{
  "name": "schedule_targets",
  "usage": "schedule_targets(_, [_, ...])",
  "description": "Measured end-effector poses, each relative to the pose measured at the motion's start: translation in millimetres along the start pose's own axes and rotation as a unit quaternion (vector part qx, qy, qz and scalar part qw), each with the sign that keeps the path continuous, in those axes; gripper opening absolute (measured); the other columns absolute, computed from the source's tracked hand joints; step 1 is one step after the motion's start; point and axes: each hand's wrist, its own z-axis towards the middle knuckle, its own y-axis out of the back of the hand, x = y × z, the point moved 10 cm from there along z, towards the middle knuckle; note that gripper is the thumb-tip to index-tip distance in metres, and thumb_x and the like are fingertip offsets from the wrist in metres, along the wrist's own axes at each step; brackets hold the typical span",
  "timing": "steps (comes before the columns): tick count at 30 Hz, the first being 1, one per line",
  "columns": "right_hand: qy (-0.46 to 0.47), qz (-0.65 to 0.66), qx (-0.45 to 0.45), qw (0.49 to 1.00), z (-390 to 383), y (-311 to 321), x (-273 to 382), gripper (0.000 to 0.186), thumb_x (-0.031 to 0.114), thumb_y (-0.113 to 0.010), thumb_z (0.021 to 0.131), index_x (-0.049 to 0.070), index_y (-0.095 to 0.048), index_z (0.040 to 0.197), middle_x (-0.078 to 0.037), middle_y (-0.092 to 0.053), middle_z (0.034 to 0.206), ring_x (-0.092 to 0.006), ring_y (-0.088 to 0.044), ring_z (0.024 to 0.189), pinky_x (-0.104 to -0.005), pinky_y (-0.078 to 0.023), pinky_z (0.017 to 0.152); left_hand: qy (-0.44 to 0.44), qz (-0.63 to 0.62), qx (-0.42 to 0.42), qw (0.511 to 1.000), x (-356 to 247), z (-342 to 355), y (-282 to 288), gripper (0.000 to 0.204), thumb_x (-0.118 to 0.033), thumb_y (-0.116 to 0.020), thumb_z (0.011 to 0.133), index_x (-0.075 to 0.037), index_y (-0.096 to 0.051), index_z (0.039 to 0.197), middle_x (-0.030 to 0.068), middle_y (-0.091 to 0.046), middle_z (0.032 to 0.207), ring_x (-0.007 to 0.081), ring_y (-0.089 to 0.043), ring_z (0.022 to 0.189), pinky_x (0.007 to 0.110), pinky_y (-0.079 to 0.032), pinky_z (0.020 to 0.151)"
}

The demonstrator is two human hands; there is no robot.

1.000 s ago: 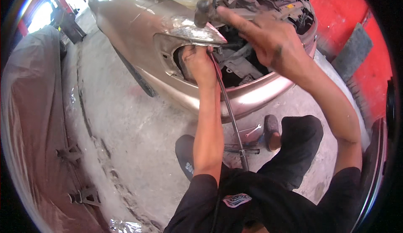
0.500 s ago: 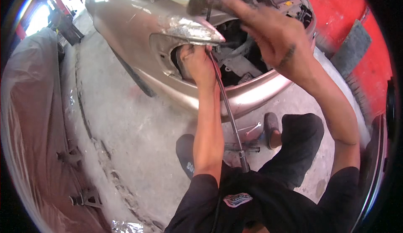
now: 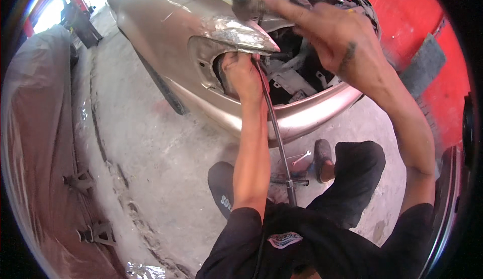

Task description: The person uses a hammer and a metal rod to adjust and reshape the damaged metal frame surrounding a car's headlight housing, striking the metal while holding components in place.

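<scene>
In the head view, the hammer (image 3: 241, 3) is gripped by the right hand (image 3: 342, 40), wrapped firmly round it, near the bare-metal edge (image 3: 229, 33) of the fender (image 3: 161, 37), while the left hand (image 3: 245, 77) is tucked beneath that edge with fingers curled; whether anything is held there cannot be told. Light, square blows are probably best kept to the bare metal, away from the fingers below.

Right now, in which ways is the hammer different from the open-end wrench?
The hammer is raised in the right hand, while the open-end wrench lies on the floor. The hammer's head looks dark and blurred; the wrench's open end looks bright. The hammer's head is thick, the wrench slender. Both are hand tools.
</scene>
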Motion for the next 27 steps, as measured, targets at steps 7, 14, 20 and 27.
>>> schedule_targets(7, [0.027,-0.022,0.009,0.999,2,-14,-2,0.073,0.007,-0.071,0.082,0.036,-0.055,0.148,-0.01,-0.056,0.072,-0.0291,-0.062,0.066,-0.0423,-0.05,0.061,-0.003,-0.002,-0.022,1.0,1,2,-4,0.012,-0.01,-0.059,0.102,0.001,-0.065,0.101,0.0026,-0.064,0.087,0.0087,-0.054,0.074,0.025,-0.042,0.068])
schedule_targets(14, [0.002,-0.027,-0.029,0.999,11,5,9,0.072,0.008,-0.069,0.083,0.035,-0.054,0.148,-0.01,-0.057,0.074,-0.0292,-0.063,0.068,-0.0428,-0.049,0.061,0.003,-0.05,-0.012,0.999,1,5,-4,0.015,-0.008,-0.056,0.103,-0.001,-0.064,0.113,0.0037,-0.068,0.1,0.0109,-0.06,0.084,0.027,-0.047,0.074])
schedule_targets(20, [0.047,-0.054,0.027,0.997,22,-17,13,0.082,0.001,-0.068,0.08,0.035,-0.049,0.152,-0.01,-0.059,0.076,-0.0317,-0.063,0.069,-0.0433,-0.049,0.06,-0.007,-0.05,-0.029,0.998,1,8,9,0.014,-0.007,-0.057,0.1,0.001,-0.065,0.109,0.0047,-0.068,0.099,0.0117,-0.061,0.085,0.027,-0.047,0.075])
schedule_targets(27, [0.05,-0.08,0.059,0.994,20,-20,12,0.079,0.001,-0.068,0.082,0.034,-0.05,0.151,-0.009,-0.061,0.08,-0.0318,-0.064,0.073,-0.0449,-0.049,0.062,-0.002,-0.081,-0.045,0.996,7,6,1,0.012,-0.006,-0.058,0.099,0.002,-0.066,0.098,0.0036,-0.065,0.088,0.0106,-0.056,0.076,0.027,-0.043,0.068])
